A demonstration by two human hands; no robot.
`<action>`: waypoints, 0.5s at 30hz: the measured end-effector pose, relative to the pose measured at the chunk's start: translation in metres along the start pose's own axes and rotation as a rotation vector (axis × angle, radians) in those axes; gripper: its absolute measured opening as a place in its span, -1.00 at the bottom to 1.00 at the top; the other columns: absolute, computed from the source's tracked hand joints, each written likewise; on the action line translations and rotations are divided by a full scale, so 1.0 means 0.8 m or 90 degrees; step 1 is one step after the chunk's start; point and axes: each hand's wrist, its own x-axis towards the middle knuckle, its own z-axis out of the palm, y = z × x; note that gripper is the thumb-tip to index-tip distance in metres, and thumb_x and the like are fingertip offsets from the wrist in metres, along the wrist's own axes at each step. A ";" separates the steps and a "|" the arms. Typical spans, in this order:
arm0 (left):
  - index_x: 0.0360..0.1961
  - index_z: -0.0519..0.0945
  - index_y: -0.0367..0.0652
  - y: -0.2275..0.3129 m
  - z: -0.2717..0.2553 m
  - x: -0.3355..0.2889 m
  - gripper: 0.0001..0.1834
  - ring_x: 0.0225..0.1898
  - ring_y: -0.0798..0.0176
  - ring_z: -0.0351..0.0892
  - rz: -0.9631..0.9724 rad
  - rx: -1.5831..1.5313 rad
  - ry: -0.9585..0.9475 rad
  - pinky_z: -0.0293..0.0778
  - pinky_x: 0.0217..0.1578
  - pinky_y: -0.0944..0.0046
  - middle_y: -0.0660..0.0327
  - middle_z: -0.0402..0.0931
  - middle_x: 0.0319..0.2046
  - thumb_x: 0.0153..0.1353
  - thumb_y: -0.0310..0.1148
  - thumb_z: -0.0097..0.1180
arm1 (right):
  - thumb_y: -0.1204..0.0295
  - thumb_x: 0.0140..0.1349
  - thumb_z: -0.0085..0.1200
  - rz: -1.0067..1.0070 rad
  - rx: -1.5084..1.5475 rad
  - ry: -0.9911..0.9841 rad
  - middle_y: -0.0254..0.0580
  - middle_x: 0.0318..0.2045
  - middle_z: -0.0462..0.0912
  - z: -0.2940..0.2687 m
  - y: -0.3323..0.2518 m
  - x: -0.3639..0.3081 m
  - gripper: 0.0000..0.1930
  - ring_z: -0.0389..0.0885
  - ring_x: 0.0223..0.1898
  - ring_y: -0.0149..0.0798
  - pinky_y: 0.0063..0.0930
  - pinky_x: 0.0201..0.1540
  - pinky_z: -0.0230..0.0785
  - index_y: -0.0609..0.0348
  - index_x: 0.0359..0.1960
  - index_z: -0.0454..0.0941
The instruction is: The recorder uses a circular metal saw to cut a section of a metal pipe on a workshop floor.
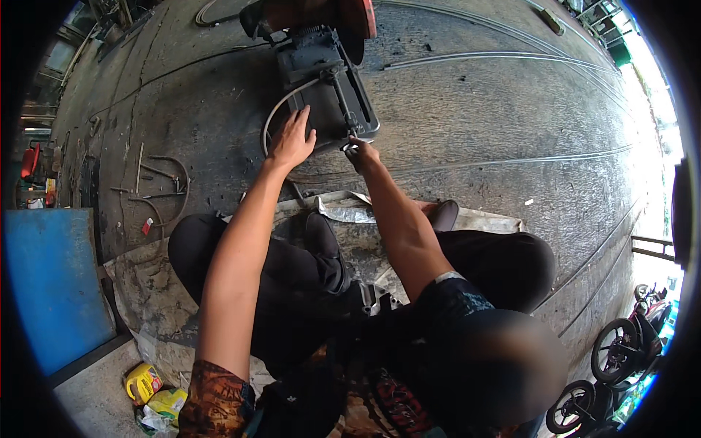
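Note:
A cut-off saw with a black base [307,98] and a red blade guard [359,20] stands on the floor in front of me. My left hand [293,140] lies open on the base's near left corner, its fingers stretched out and the thumb apart. At the near right end of the base, my right hand [363,155] is closed around the vise handle, beside a small bright metal piece. From there the vise screw [342,101] runs away along the base. A grey cable [272,120] loops past the base's left side. My right fingertips are partly hidden.
Long metal rods [504,55] lie across the floor at the right. Tools and a curved hose [185,186] lie at the left, near a blue panel [55,285]. A yellow container [142,383] stands lower left; motorbikes [613,350] stand lower right. A worn sheet [150,288] spreads under my legs.

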 end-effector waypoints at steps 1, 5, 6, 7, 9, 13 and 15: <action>0.33 0.21 -0.16 -0.023 -0.006 -0.018 -0.34 0.23 -0.20 0.30 -0.028 0.018 -0.005 0.28 0.23 0.01 -0.20 0.27 0.23 0.22 -0.25 0.06 | 0.21 0.13 0.30 -0.019 -0.029 0.073 -0.10 -0.38 0.57 0.030 0.030 -0.020 -0.64 0.62 -0.35 -0.18 -0.30 -0.23 0.58 0.26 -0.25 0.52; 0.34 0.20 -0.16 -0.035 -0.007 -0.033 -0.34 0.25 -0.23 0.27 -0.062 0.029 -0.033 0.26 0.24 0.01 -0.22 0.26 0.23 0.23 -0.27 0.07 | 0.14 0.20 0.20 -0.026 -0.008 0.142 -0.11 -0.26 0.56 0.043 0.042 -0.026 -0.60 0.57 -0.15 -0.14 -0.20 -0.15 0.55 0.28 -0.21 0.48; 0.34 0.19 -0.17 -0.035 -0.008 -0.040 -0.34 0.27 -0.26 0.23 -0.090 0.025 -0.056 0.22 0.27 0.00 -0.25 0.24 0.23 0.23 -0.29 0.08 | 0.08 0.24 0.12 -0.004 0.055 0.129 -0.09 -0.20 0.55 0.044 0.047 -0.023 -0.57 0.55 -0.07 -0.11 -0.11 -0.09 0.55 0.26 -0.18 0.47; 0.34 0.19 -0.17 -0.021 -0.007 -0.033 -0.33 0.27 -0.26 0.23 -0.090 0.012 -0.072 0.22 0.27 0.01 -0.27 0.24 0.23 0.23 -0.28 0.08 | -0.03 0.33 -0.09 0.008 0.214 0.054 0.01 -0.02 0.53 0.032 0.037 -0.008 -0.47 0.52 0.07 -0.04 0.01 0.00 0.48 0.26 -0.03 0.45; 0.32 0.21 -0.19 0.001 -0.005 -0.019 -0.34 0.23 -0.25 0.28 -0.048 -0.005 -0.054 0.27 0.23 0.02 -0.23 0.27 0.20 0.22 -0.30 0.08 | -0.03 0.36 -0.18 -0.029 0.270 0.059 0.02 0.06 0.49 0.022 0.021 0.025 -0.44 0.50 0.11 -0.05 0.03 0.00 0.46 0.26 0.05 0.42; 0.30 0.24 -0.22 0.011 0.002 -0.011 -0.37 0.14 -0.19 0.38 -0.017 0.021 -0.045 0.34 0.16 0.03 -0.17 0.36 0.14 0.21 -0.29 0.07 | -0.04 0.39 -0.28 -0.114 -0.044 0.393 0.21 0.04 0.54 0.055 0.021 0.038 -0.37 0.55 0.05 0.11 0.00 -0.01 0.44 0.34 0.13 0.42; 0.30 0.24 -0.22 0.001 -0.010 -0.019 -0.37 0.14 -0.19 0.38 -0.023 0.041 -0.025 0.34 0.16 0.03 -0.18 0.37 0.13 0.21 -0.29 0.06 | -0.02 0.40 -0.27 -0.157 -0.303 0.623 0.35 -0.20 0.62 0.095 0.049 0.004 -0.38 0.59 -0.13 0.30 -0.01 -0.03 0.41 0.42 -0.04 0.50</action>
